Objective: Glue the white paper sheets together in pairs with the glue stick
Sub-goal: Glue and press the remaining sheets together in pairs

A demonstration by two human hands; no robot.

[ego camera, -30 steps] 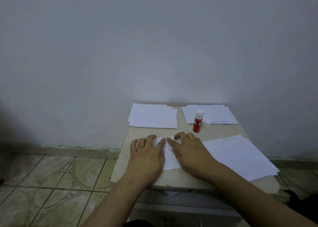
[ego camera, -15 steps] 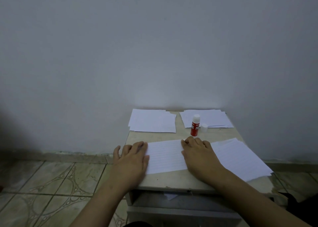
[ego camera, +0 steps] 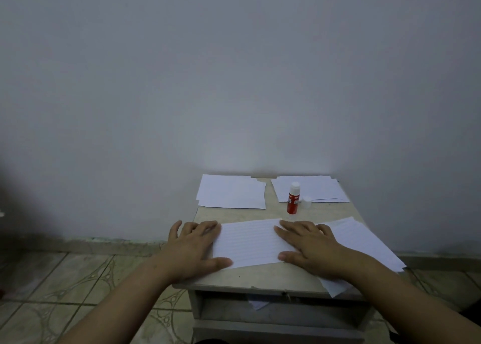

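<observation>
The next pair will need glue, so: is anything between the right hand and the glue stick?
Nothing visible. The right hand lies flat on the lined sheet; the glue stick stands upright just beyond its fingers, with only bare tabletop between. Its cap sits off to the stick's right, out of the path.

Both forearms reached forward, bare to the lower edge of the view. The left hand (ego camera: 194, 247) lay flat, palm down, fingers straight, thumb stretched inward. The right hand (ego camera: 311, 247) lay likewise, fingers spread, well apart from the left.
</observation>
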